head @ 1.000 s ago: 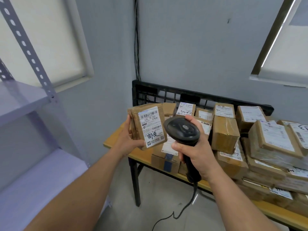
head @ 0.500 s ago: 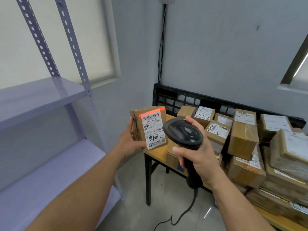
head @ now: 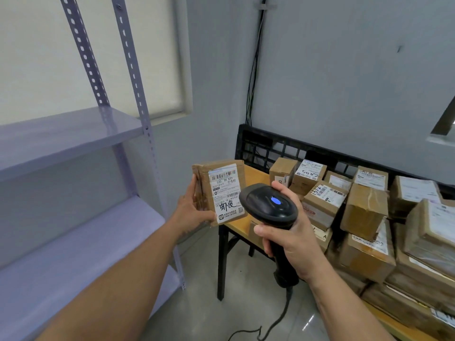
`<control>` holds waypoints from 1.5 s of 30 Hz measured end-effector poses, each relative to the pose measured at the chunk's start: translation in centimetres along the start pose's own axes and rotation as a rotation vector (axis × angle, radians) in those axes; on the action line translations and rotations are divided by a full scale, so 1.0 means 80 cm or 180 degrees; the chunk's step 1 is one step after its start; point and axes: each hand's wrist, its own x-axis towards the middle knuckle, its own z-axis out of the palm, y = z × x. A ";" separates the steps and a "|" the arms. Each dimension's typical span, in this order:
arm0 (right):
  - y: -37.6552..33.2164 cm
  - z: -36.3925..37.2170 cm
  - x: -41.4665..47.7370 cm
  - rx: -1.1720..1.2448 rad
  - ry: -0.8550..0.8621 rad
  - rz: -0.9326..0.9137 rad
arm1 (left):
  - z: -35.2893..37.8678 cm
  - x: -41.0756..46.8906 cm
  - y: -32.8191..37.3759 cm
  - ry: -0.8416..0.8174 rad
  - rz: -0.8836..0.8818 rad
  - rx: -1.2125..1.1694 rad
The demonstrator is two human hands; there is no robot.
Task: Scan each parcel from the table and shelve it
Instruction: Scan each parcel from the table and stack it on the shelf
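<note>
My left hand (head: pixel 192 212) holds a small brown cardboard parcel (head: pixel 221 190) upright, its white barcode label with black handwriting facing me. My right hand (head: pixel 290 239) grips a black corded barcode scanner (head: pixel 268 205) just right of the parcel, its head overlapping the label's right edge; a blue light glows on top of the scanner. Several more labelled brown parcels (head: pixel 364 207) are piled on the wooden table (head: pixel 251 175) at the right. A grey metal shelf unit (head: pixel 73 134) stands at the left, with its lower board (head: pixel 81 247) below my left arm.
A black plastic pallet (head: pixel 261 146) leans against the wall behind the table. The scanner's cable (head: pixel 278 318) trails down to the tiled floor. Black wires run up the room's corner. A blinded window sits behind the shelf unit's slotted posts.
The view has swung left, bringing more of the shelf into sight. The red scan line on the parcel's top edge is gone and a blue light now glows on the scanner.
</note>
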 end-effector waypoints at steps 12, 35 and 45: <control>-0.018 0.033 0.018 -0.0016 -0.0102 -0.0150 | -0.042 -0.025 0.008 0.0498 0.0121 -0.0133; -0.058 0.271 0.258 -0.0046 -0.0757 -0.0672 | -0.361 0.057 0.059 0.2014 0.0039 -0.0218; -0.042 0.336 0.334 0.0073 -0.0786 -0.0654 | -0.438 0.126 0.028 0.2337 -0.0309 0.1134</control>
